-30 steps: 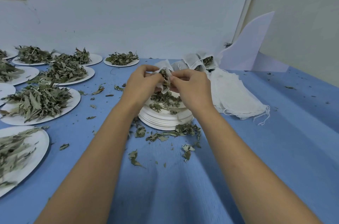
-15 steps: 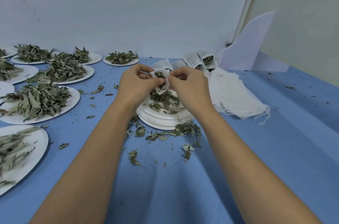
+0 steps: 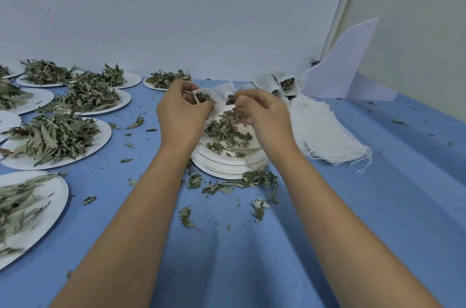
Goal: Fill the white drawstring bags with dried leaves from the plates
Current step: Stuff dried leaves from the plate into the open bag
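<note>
My left hand point(image 3: 182, 111) pinches the top edge of a small white drawstring bag point(image 3: 219, 101) with dried leaves showing in its mouth. My right hand point(image 3: 264, 116) pinches the bag's other side, fingers curled, just above a stack of white plates point(image 3: 227, 166). The top plate carries a small heap of dried leaves point(image 3: 227, 131). Both hands hover over this stack at the middle of the blue table.
Several white plates heaped with dried leaves point(image 3: 54, 136) fill the left side. A pile of flat white bags point(image 3: 325, 131) lies right of the stack, filled bags point(image 3: 282, 84) behind it. Loose leaf bits point(image 3: 227, 186) litter the blue cloth. A white board point(image 3: 345, 65) leans at back right.
Both hands rose slightly and drew apart, stretching the bag's mouth wider between them. The bag stays above the plate stack.
</note>
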Motion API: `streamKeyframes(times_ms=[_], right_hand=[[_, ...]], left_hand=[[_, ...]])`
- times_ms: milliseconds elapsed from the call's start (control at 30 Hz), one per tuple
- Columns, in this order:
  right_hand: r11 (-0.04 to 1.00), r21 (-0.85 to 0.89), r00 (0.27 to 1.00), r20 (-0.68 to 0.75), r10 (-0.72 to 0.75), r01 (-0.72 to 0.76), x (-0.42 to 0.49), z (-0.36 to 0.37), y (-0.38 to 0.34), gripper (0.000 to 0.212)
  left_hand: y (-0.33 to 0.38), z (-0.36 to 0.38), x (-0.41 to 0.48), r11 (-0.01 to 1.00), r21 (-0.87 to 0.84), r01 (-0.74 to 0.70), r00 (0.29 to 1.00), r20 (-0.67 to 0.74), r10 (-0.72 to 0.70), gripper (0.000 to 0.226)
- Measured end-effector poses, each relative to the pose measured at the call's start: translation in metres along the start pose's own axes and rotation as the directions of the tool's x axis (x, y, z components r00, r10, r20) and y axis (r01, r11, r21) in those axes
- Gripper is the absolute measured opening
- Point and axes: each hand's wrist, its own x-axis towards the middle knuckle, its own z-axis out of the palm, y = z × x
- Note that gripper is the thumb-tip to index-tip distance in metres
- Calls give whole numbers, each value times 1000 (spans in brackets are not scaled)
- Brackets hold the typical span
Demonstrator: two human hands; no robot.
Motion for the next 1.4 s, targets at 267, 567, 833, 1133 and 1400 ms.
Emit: streamKeyframes(times_ms=[267, 567, 833, 1133, 1400], right_hand=[[785, -594, 984, -112, 135, -175, 12, -31, 39, 39], [828, -493, 964, -134, 231, -267, 15, -32, 45, 40], [849, -424, 948, -101, 303, -316, 21, -34, 40, 38], [789, -594, 987, 118, -107, 157, 19, -11, 39, 61], [702, -697, 876, 421, 234, 148, 44, 26, 43, 92]], left_hand=[[-1, -1, 7, 967, -204, 151, 989, 44, -144, 29], [-2, -3, 7, 945, -265, 189, 980, -17, -201, 29], [-1, -3, 7, 931, -300, 206, 976, -10, -219, 27], [-1, -3, 7, 923, -323, 209, 975, -4, -222, 29], [0, -3, 7, 912, -351, 214, 972, -17, -234, 28]])
